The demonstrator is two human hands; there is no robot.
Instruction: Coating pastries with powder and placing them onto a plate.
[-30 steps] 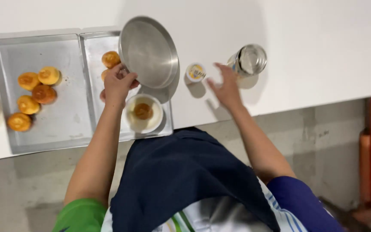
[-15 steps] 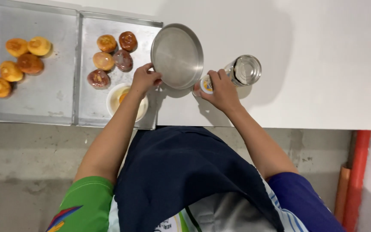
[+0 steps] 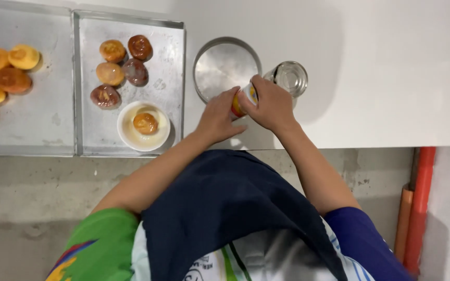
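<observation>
Both hands meet on a small yellow-and-white can near the front of the white counter. My right hand wraps the can from the right. My left hand holds its left side with the fingertips. Just behind them a round metal pan lies flat on the counter. A clear glass jar stands right of the pan, close to my right hand.
A metal tray left of the pan holds several brown buns and a white bowl with one bun in liquid. A second tray further left carries several golden buns. Red pipes run down at lower right.
My left hand set the tilted metal pan down flat on the counter and let go of it. Both hands then came together on the small can, which my right hand picked up.
</observation>
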